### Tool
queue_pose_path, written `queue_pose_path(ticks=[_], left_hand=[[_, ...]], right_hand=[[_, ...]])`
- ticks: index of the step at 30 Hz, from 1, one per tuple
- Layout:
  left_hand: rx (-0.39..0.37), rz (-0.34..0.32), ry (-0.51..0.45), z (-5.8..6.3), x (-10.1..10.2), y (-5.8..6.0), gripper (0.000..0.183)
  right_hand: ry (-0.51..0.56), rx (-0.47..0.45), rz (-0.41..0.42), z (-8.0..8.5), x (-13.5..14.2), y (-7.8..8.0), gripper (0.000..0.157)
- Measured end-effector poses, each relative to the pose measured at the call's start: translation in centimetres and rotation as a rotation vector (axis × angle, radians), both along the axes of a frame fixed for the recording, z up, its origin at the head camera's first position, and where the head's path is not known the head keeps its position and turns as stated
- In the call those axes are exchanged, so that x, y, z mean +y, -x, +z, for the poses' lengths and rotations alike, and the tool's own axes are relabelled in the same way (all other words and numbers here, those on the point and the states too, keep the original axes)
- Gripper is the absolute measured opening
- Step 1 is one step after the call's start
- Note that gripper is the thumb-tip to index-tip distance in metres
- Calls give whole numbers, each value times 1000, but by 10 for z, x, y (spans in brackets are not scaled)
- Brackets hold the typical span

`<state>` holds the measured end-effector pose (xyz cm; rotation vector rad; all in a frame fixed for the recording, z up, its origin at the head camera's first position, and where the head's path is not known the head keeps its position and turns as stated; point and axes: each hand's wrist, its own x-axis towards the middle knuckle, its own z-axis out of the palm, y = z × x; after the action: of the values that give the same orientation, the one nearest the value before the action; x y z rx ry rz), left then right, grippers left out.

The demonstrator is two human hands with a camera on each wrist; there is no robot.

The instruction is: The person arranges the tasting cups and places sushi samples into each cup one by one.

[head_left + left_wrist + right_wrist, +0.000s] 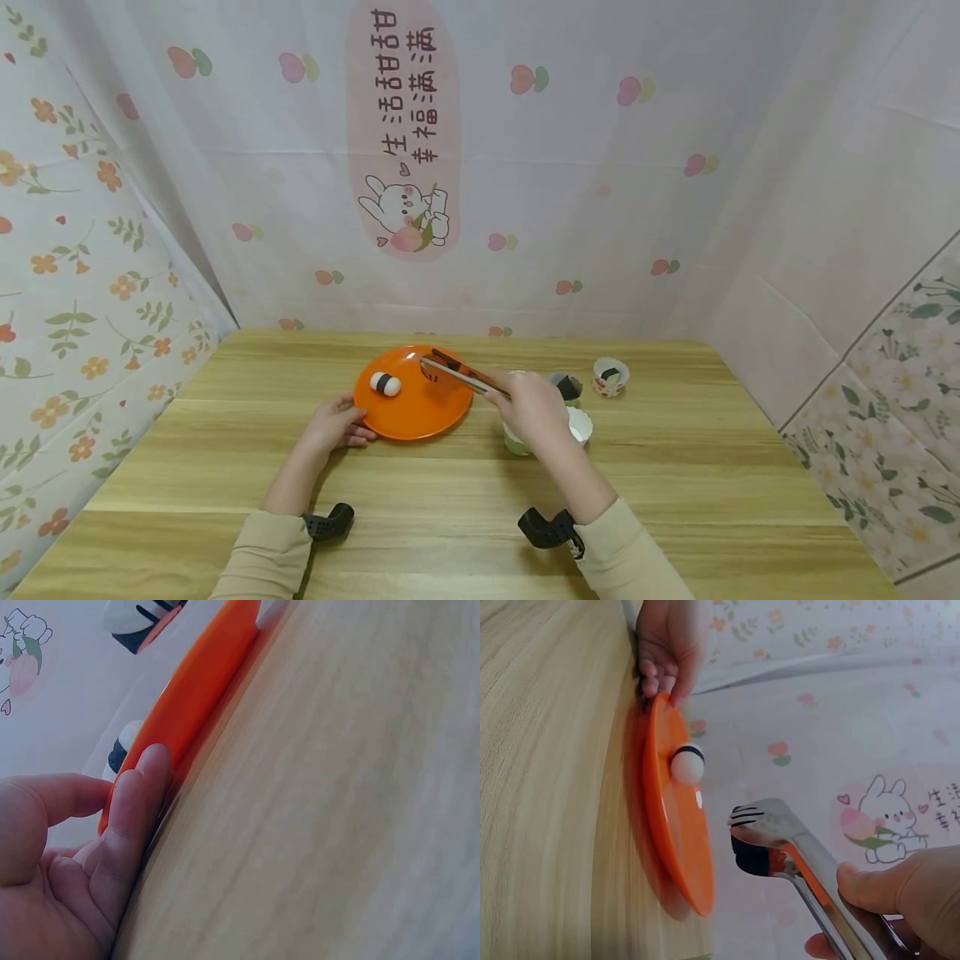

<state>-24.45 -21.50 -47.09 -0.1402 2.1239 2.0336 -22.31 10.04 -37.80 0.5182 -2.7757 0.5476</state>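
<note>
My left hand point(335, 425) pinches the near left rim of an orange plate point(411, 419), thumb above and fingers beneath. In the left wrist view the plate's rim point(191, 686) runs between them. On the plate's left part lies a white oblong toy sushi piece point(386, 384) with a black band. Over the far right part, my right hand point(536, 408) holds metal tongs point(810, 862). The slotted tongs' tips grip a dark piece point(751, 857) with some red on it, above the plate's surface; its full shape is partly hidden.
Right of the plate stand several paper cups, partly behind my right hand, among them a green one point(516, 445) and a white-lined one point(580, 424). Farther right, a red-patterned cup point(608, 386) holds a black-and-white piece. Another black piece point(568, 387) sits beside it. A curtain closes the table's back.
</note>
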Motion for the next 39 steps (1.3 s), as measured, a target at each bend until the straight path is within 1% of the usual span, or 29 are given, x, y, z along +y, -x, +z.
queue_pose_path(ticks=[8,13,17,19,27,30,34,39], left_hand=[[-10,5,4,1,0,1,48],[-12,9,7,2,1,1,48],[-10,12,12,1,1,1,47],[-3,6,17,1,1,1,46],[-7,27,20,2,0,1,48],[-13,25,21,2,0,0,47],[-15,19,25,2,0,0,47],[-7,18,26,1,0,0,47]], right_hand=[[20,42,19,5,13,-10,33],[30,46,13,7,22,-16,34],[54,50,24,9,27,-20,33],[61,44,30,9,30,-22,32],[79,16,50,11,39,-28,32],[84,11,47,12,43,-28,32],[86,-18,51,15,49,-31,32],[77,-31,71,17,58,-34,34]])
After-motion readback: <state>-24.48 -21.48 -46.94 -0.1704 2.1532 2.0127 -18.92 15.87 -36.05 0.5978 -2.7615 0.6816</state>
